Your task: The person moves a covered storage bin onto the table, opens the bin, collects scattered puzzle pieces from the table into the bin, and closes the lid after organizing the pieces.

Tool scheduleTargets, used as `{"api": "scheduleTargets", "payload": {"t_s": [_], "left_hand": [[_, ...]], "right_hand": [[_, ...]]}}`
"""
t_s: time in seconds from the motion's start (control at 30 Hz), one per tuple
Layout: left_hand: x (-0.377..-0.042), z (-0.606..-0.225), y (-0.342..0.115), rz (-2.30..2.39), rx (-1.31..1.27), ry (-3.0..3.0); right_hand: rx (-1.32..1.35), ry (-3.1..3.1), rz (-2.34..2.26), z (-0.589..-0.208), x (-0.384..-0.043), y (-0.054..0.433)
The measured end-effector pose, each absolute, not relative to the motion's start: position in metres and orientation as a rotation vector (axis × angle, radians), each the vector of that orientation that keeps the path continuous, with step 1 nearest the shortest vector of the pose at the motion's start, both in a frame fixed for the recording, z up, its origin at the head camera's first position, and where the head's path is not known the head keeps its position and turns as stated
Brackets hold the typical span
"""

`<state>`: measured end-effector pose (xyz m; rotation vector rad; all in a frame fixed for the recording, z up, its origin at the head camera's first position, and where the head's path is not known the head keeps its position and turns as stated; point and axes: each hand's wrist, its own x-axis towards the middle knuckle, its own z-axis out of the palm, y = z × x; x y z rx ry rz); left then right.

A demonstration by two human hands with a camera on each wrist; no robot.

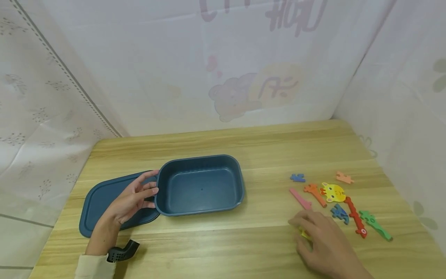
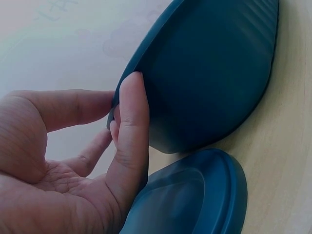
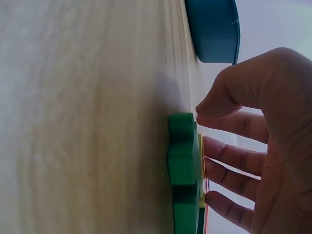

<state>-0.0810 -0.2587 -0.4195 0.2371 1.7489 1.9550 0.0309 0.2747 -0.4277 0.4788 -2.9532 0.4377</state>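
My left hand [image 1: 130, 199] grips the left rim of a dark blue rectangular plastic box [image 1: 200, 193]. In the left wrist view, its fingers stand on either side of that rim [image 2: 146, 53]. Under the hand lies the box's matching lid [image 1: 99, 201], flat on the table. My right hand [image 1: 324, 242] reaches low over the wooden table with bent, spread fingers. A yellow puzzle piece [image 1: 305, 235] shows between its thumb and forefinger. Close to the fingertips in the right wrist view is a thick green piece [image 3: 183, 151]; no firm hold on it shows.
Loose puzzle pieces lie right of the box: a yellow giraffe head [image 1: 333, 192], a red piece [image 1: 355, 217], a green one [image 1: 376, 225], a pink one [image 1: 300, 198] and several others. Pale printed curtains [image 1: 167, 77] hang around the wooden table [image 1: 265, 155].
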Motion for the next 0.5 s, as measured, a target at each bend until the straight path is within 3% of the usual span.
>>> {"api": "scheduleTargets", "payload": {"t_s": [0.5], "left_hand": [[-0.0803,-0.4191,-0.2579,1.974,0.236,1.717]], "right_hand": [[0.588,-2.892,0.386,-0.4290,0.0314,0.2817]]}}
